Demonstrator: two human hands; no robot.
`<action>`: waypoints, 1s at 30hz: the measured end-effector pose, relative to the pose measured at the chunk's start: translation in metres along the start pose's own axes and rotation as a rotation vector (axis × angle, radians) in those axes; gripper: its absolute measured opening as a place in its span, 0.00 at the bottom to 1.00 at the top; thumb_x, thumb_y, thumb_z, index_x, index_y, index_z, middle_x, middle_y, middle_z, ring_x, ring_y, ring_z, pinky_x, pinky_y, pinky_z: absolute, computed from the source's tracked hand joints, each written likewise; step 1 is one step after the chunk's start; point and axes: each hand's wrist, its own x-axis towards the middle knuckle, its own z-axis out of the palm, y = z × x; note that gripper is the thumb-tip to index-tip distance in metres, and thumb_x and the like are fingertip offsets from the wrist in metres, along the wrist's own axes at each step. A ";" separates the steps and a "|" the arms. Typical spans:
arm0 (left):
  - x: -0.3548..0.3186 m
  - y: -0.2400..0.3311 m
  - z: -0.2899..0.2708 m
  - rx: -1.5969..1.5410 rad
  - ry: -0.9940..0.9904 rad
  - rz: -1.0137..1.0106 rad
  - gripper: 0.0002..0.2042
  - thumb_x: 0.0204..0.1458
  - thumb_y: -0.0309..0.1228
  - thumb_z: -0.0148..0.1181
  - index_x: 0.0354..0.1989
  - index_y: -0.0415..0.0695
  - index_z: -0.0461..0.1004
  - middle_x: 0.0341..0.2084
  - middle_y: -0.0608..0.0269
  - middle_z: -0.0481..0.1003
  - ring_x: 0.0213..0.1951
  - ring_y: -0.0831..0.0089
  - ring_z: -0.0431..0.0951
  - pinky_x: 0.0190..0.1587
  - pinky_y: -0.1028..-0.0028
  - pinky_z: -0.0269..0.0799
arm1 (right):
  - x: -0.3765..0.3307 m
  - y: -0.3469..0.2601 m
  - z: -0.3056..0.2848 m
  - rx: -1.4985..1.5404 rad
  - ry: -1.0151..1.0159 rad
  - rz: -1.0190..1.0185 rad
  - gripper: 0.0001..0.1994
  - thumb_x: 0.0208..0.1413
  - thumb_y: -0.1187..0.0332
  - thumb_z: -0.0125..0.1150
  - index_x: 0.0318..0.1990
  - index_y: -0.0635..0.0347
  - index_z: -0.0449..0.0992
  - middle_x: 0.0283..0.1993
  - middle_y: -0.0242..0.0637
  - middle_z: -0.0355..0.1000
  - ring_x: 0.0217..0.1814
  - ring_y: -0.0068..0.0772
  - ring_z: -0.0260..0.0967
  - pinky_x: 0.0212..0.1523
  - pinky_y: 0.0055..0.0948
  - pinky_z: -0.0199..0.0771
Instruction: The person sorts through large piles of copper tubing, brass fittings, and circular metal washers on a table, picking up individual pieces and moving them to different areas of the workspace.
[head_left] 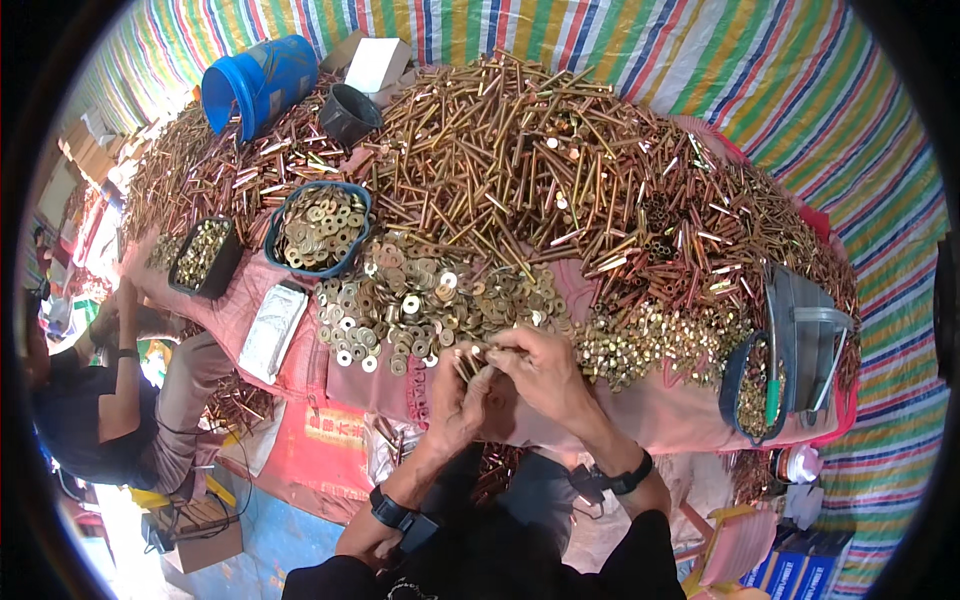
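My left hand (458, 405) is closed around a few short brass-coloured bolts (467, 365), whose ends stick up between thumb and fingers. My right hand (540, 372) meets it at the fingertips, its thumb and fingers pinched together; what they grip, if anything, is hidden. Just beyond my hands spreads a heap of flat round washers (420, 305). To the right of my right hand lies a heap of small golden nuts (650, 345). Behind both rises a large pile of long copper-coloured bolts and tubes (490, 160).
A blue basin (368, 225) of washers and a black tray (235, 262) of small nuts stand left. At right are a dark container (733, 385) of nuts and a grey bin (800, 300). A blue bucket (285, 75) lies back left. Another person (100, 410) sits left.
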 end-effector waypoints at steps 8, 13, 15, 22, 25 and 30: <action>0.006 0.008 -0.023 -0.195 0.299 -0.190 0.14 0.68 0.26 0.62 0.59 0.40 0.71 0.44 0.63 0.77 0.44 0.79 0.78 0.46 0.77 0.75 | -0.012 0.025 0.014 -0.094 0.009 -0.088 0.14 0.60 0.67 0.72 0.52 0.59 0.83 0.34 0.42 0.78 0.37 0.40 0.78 0.36 0.37 0.77; 0.017 0.016 -0.033 -0.384 0.402 -0.287 0.12 0.67 0.34 0.66 0.48 0.40 0.73 0.30 0.63 0.78 0.29 0.75 0.78 0.34 0.73 0.78 | -0.042 0.044 0.036 -0.412 -0.105 -0.300 0.19 0.55 0.64 0.74 0.54 0.54 0.81 0.40 0.43 0.71 0.38 0.48 0.75 0.31 0.42 0.75; 0.020 0.016 -0.031 -0.436 0.417 -0.309 0.10 0.67 0.34 0.66 0.43 0.42 0.72 0.28 0.66 0.76 0.27 0.78 0.76 0.32 0.75 0.77 | -0.047 0.049 0.046 -0.484 -0.199 -0.341 0.21 0.55 0.63 0.72 0.57 0.52 0.80 0.44 0.46 0.67 0.43 0.55 0.76 0.36 0.47 0.77; 0.023 0.008 -0.024 -0.496 0.489 -0.234 0.15 0.69 0.40 0.63 0.36 0.43 0.69 0.17 0.69 0.68 0.19 0.79 0.69 0.23 0.74 0.72 | -0.026 0.070 0.033 -0.685 -0.141 -0.611 0.15 0.55 0.70 0.63 0.51 0.53 0.80 0.43 0.40 0.68 0.43 0.43 0.75 0.31 0.40 0.77; 0.016 0.005 -0.018 -0.440 0.454 -0.261 0.16 0.70 0.41 0.62 0.36 0.43 0.69 0.17 0.69 0.67 0.18 0.79 0.69 0.21 0.74 0.71 | -0.001 0.077 0.030 -0.653 -0.046 -0.740 0.12 0.54 0.72 0.61 0.47 0.56 0.78 0.41 0.41 0.66 0.43 0.43 0.74 0.34 0.39 0.78; 0.000 -0.003 0.001 -0.323 0.325 -0.344 0.16 0.70 0.42 0.61 0.38 0.40 0.70 0.19 0.68 0.70 0.20 0.79 0.72 0.26 0.74 0.77 | 0.053 0.087 0.015 -0.757 0.034 -0.704 0.10 0.55 0.73 0.59 0.45 0.57 0.76 0.41 0.43 0.65 0.40 0.45 0.72 0.35 0.42 0.77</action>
